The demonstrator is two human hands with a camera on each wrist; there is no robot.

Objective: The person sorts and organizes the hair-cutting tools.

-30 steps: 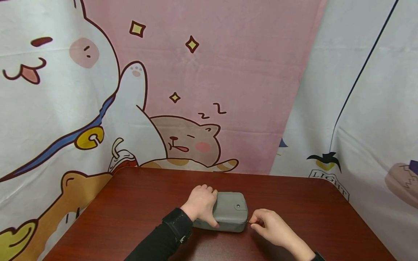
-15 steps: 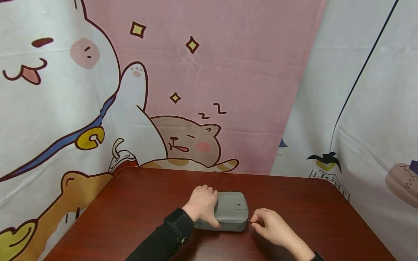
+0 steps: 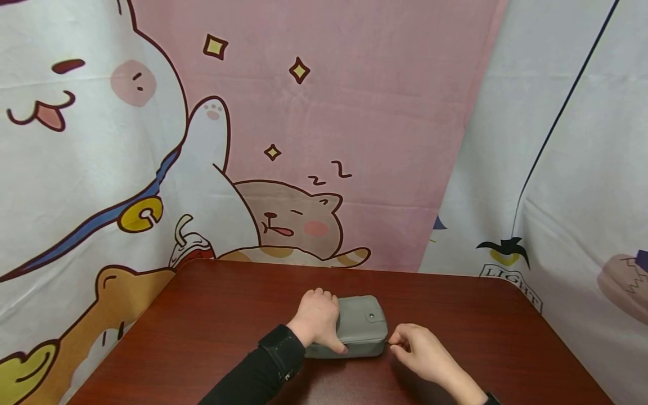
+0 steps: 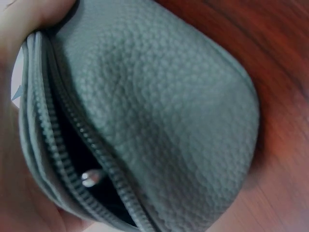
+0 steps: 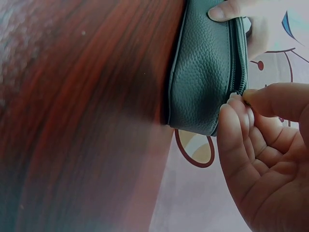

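Note:
A grey-green pebbled zip pouch [image 3: 359, 326] with a snap tab lies on the table. My left hand [image 3: 318, 320] holds its left part, thumb on the front side and fingers over the top. At the front right corner, my right hand [image 3: 420, 349] pinches the zipper pull between thumb and fingers; in the right wrist view the fingertips mostly cover the pull. The zipper [image 4: 87, 125] gapes at the left end in the left wrist view. A small shiny tip [image 4: 91, 178] shows in the dark gap; what it belongs to is hidden.
The reddish-brown wooden table [image 3: 217, 326] extends around the pouch on all sides. Behind it hangs a printed cloth [image 3: 395, 140] with cartoon animals, and a paler cloth [image 3: 572, 169] hangs on the right.
The pouch and my left hand have shifted very slightly to the right, toward my right hand. The right hand stays nearly still, with the zipper pull still pinched.

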